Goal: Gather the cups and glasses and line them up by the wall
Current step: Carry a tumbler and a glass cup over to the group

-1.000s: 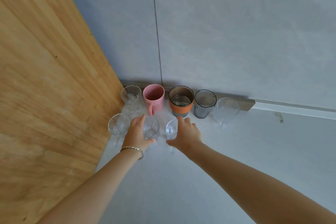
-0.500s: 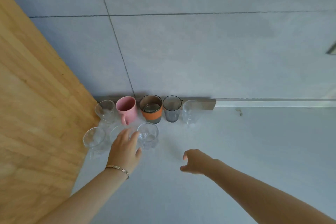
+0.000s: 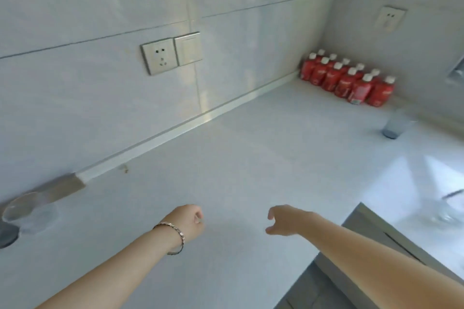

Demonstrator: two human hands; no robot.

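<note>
Both bare forearms reach forward from the lower edge of the view, side by side and apart. The left hand [image 3: 190,223] has its fingers curled in toward the palm and holds nothing; a bracelet [image 3: 173,236] circles its wrist. The right hand [image 3: 288,219] hangs relaxed, palm down, with its fingers [image 3: 271,214] loosely bent and its thumb apart from them, gripping nothing.

— What colour is the bench [image 3: 251,170]?
— Plain pale grey-white. The wall tiles [image 3: 75,108] are nearly the same shade, crossed by thin dark grout lines.
— And the bottles [image 3: 346,78]?
— Red, with white caps.
— Anything else?
— The clear glass [image 3: 30,213] is colourless and the tumbler [image 3: 395,124] is smoky blue-grey. The socket plate [image 3: 159,57] is silvery-white, and the bracelet [image 3: 175,236] is silver.
</note>
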